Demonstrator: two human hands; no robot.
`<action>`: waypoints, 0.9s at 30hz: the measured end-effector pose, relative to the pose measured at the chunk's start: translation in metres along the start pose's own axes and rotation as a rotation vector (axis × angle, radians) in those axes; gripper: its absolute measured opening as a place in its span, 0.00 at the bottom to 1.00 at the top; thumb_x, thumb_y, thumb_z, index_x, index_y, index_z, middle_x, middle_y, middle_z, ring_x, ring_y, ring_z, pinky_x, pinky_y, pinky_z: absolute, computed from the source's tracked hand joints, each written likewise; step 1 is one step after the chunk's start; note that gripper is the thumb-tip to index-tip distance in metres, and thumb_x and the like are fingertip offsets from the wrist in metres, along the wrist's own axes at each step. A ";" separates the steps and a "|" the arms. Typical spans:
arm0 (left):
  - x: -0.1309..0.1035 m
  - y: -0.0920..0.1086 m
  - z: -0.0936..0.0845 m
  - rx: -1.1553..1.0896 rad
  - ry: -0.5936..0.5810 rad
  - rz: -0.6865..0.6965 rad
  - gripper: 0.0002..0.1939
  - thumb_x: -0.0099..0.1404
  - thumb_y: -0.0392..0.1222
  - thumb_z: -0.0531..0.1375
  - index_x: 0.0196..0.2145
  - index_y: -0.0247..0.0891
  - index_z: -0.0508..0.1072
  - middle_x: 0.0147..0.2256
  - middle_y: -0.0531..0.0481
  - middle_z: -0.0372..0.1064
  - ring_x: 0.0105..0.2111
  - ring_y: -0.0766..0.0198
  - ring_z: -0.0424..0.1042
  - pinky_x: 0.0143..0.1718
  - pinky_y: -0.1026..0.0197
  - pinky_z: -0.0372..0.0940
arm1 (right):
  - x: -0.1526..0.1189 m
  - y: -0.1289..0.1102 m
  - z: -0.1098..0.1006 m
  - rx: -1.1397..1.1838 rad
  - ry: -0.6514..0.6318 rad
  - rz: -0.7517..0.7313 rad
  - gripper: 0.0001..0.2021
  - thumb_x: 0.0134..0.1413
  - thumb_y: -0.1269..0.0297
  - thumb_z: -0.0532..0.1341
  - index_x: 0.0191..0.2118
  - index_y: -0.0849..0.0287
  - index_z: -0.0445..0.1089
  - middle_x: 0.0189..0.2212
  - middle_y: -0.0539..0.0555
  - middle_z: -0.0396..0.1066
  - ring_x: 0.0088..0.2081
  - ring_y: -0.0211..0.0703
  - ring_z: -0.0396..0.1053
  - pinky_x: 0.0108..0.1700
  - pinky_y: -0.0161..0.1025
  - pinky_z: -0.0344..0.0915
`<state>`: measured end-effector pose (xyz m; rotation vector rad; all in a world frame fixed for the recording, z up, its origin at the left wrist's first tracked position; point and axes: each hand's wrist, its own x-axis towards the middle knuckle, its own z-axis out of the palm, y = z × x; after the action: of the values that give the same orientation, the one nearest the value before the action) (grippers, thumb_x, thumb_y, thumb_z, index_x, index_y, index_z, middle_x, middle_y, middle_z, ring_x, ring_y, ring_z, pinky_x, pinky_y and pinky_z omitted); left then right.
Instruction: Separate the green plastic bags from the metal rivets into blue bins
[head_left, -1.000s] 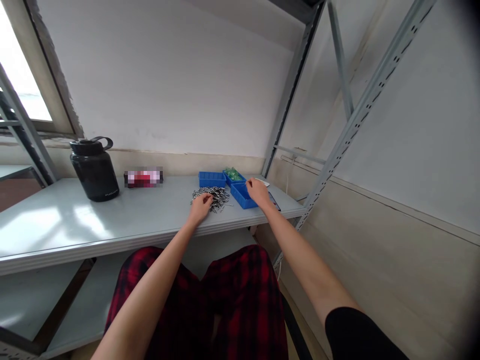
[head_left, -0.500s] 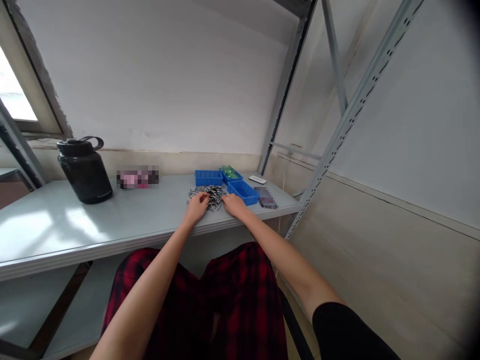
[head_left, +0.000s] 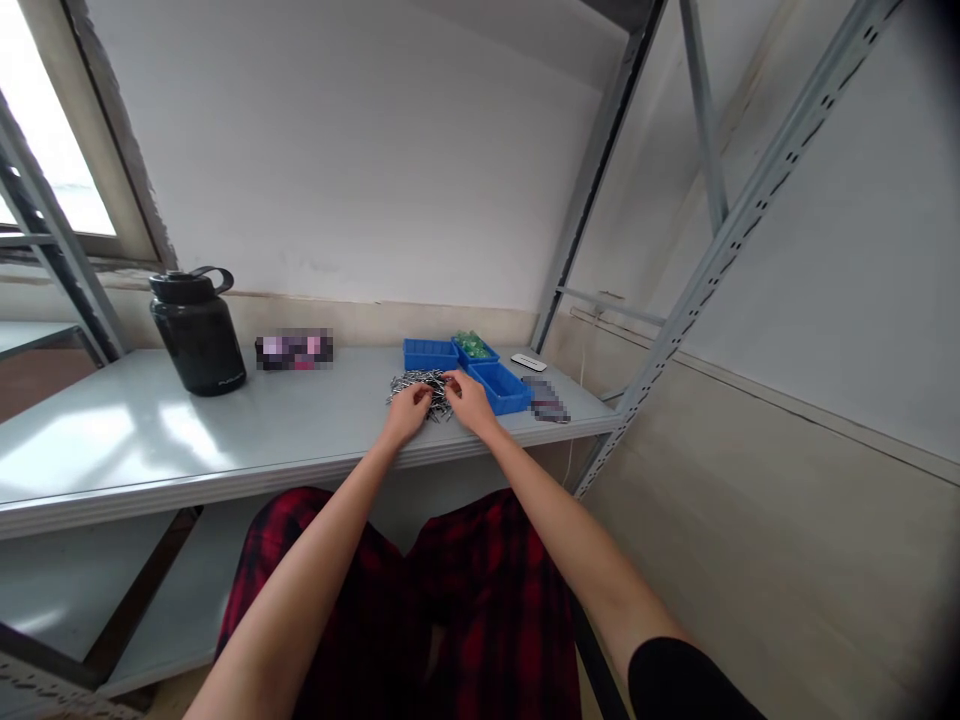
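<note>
A heap of thin silvery metal pieces, screws or nails by their look (head_left: 409,379), lies near the front edge of the grey shelf top. My left hand (head_left: 407,414) rests at the near side of this heap, thumb and fingers drawn together; whatever is in them is too small to make out. Over the heap's right side reaches my right hand (head_left: 471,404), its forefinger and thumb apart, with nothing visible between them. Directly beside the right hand stands a blue tray (head_left: 504,400). Both hands hide part of the heap.
Behind the heap are another blue tray (head_left: 430,355) and a blue tray of green pieces (head_left: 474,346). A white flat object (head_left: 529,362) and a blurred-out item (head_left: 546,400) lie to the right. A dark bottle (head_left: 199,335) stands left, near another blurred-out item (head_left: 294,349).
The view has shifted, so the scene sits further right. My right hand has moved further over the heap, its forefinger reaching forward. My left hand stays at the heap's near side.
</note>
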<state>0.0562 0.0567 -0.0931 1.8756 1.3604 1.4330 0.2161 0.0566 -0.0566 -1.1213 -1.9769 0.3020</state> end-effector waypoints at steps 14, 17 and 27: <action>-0.001 0.005 -0.002 0.036 -0.082 0.048 0.12 0.65 0.45 0.55 0.35 0.37 0.77 0.36 0.45 0.77 0.36 0.56 0.73 0.41 0.57 0.65 | -0.003 0.020 0.026 0.718 0.204 0.327 0.15 0.41 0.56 0.66 0.34 0.57 0.67 0.26 0.49 0.71 0.29 0.40 0.68 0.30 0.35 0.64; 0.000 0.003 -0.001 0.013 -0.044 0.043 0.11 0.65 0.43 0.55 0.34 0.37 0.76 0.35 0.45 0.77 0.36 0.56 0.73 0.41 0.56 0.65 | -0.004 0.019 0.027 0.703 0.204 0.326 0.13 0.43 0.56 0.65 0.34 0.57 0.67 0.25 0.49 0.71 0.28 0.40 0.68 0.32 0.36 0.64; -0.003 0.012 -0.004 -0.060 0.011 -0.017 0.09 0.66 0.42 0.52 0.33 0.38 0.70 0.29 0.48 0.72 0.32 0.59 0.71 0.38 0.58 0.63 | -0.005 0.021 0.029 0.686 0.175 0.317 0.10 0.47 0.58 0.63 0.33 0.57 0.70 0.28 0.51 0.74 0.32 0.43 0.72 0.37 0.40 0.68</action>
<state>0.0574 0.0481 -0.0836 1.8172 1.3202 1.4611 0.2079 0.0699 -0.0887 -0.9508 -1.3642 0.9348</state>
